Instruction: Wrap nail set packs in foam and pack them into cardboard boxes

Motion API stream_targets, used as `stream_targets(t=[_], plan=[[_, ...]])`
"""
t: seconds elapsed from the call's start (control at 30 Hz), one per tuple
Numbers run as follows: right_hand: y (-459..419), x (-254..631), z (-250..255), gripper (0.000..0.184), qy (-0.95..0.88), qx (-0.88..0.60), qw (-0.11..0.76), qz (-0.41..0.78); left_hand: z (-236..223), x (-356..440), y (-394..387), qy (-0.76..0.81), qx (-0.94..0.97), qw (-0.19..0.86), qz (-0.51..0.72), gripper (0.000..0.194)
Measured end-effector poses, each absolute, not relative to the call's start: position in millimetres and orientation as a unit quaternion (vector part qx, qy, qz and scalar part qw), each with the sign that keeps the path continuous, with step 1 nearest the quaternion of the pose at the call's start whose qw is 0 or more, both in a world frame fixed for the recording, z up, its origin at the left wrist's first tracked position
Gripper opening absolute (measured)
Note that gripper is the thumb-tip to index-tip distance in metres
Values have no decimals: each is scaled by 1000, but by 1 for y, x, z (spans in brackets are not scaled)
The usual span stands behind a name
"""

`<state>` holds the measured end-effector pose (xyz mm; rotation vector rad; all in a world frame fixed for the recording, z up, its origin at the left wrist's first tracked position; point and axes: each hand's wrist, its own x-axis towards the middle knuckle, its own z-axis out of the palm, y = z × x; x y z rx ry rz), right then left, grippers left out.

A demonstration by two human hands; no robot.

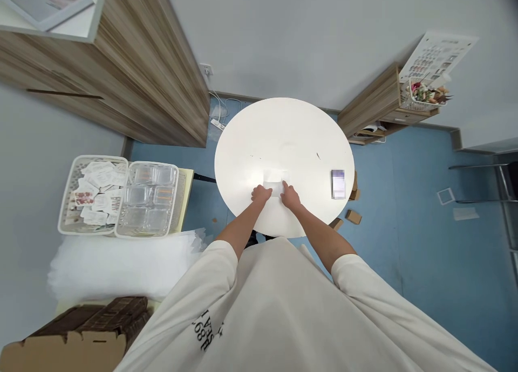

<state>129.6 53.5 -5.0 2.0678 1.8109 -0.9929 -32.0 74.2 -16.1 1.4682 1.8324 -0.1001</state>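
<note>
A round white table (283,135) fills the middle of my view, with a wood-grain cabinet (121,64) beyond it to the left. Left of the table stand a basket of paper slips (93,194) and a clear compartment tray (148,199), above a mass of white plastic wrap (121,267). Right of the table, a wooden shelf unit (372,110) stands farther off. On the tabletop, toward the right edge, lies a purple-and-white packet (338,184). Both my hands reach onto the table near its closest edge. A pale rectangular sheet (274,188), washed out by glare, lies between them, its long axis running across me. My left hand (261,195) is at its lower left corner, my right hand (290,195) at its right end, about equally near. Both touch it, but I cannot tell whether either is gripping it.
</note>
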Motion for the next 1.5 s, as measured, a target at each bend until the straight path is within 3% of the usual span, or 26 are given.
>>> stream_targets(t=[0.27,0.47,0.8,1.1,1.3,1.5], plan=[[54,130,-6,70,613,703,106,-345,-15,-30,73,767,403,499,-22,55],[55,130,1,69,611,700,104,-354,-10,-22,74,764,427,484,5,25],[54,141,-3,65,610,685,43,-396,-1,21,65,682,521,509,71,7],[22,155,-16,61,646,655,-101,-379,1,13,57,606,637,476,31,31],[21,164,-18,60,691,619,-67,-367,4,10,41,579,707,407,-7,51],[13,165,-16,64,754,612,1,-240,2,-4,41,544,777,314,49,55]])
